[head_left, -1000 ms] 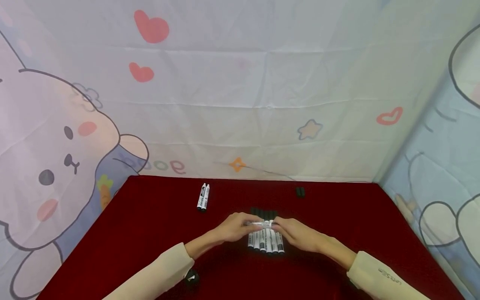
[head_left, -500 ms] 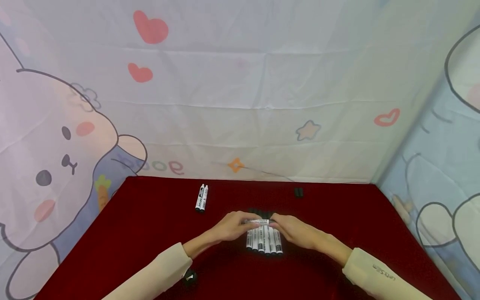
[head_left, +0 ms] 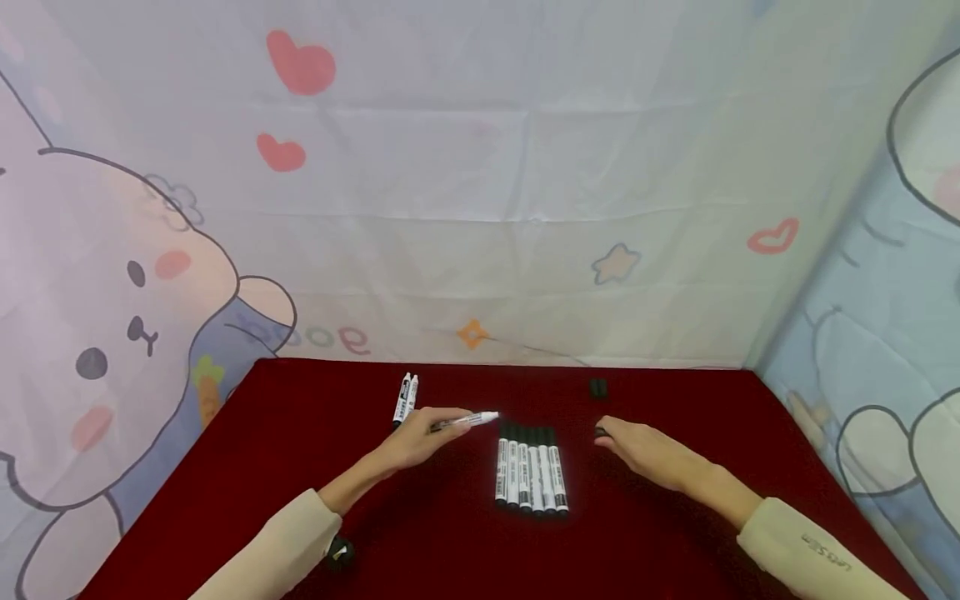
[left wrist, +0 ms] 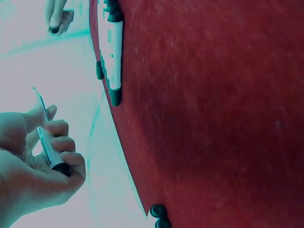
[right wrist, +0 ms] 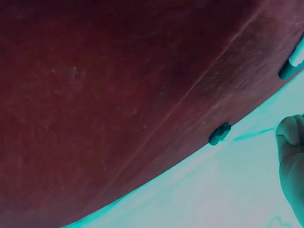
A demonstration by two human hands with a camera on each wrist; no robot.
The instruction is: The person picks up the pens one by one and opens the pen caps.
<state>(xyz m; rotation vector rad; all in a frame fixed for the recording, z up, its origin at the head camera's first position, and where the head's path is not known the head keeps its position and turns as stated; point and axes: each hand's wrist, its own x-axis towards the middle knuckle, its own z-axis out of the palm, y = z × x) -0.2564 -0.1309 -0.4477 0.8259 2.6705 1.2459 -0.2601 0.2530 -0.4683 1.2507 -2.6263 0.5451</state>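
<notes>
In the head view my left hand [head_left: 415,439] grips an uncapped white marker [head_left: 476,418], its white tip end toward the right. The left wrist view shows the fingers curled round this marker [left wrist: 49,147], black end in the palm. To the right, my right hand [head_left: 643,448] pinches a small black marker cap [head_left: 601,432]. Between the hands, several capped white markers [head_left: 531,477] lie side by side, black caps away from me. Two uncapped markers [head_left: 406,397] lie behind my left hand, partly covered by it.
Two black caps [head_left: 598,387] lie together near the back edge of the red table cloth [head_left: 675,400]. A small black object [head_left: 341,552] sits beside the left sleeve. A printed curtain [head_left: 525,183] rises behind the table.
The hands were together over the row, holding one marker. They have moved apart: the left went left with the uncapped marker, the right went right with its cap.
</notes>
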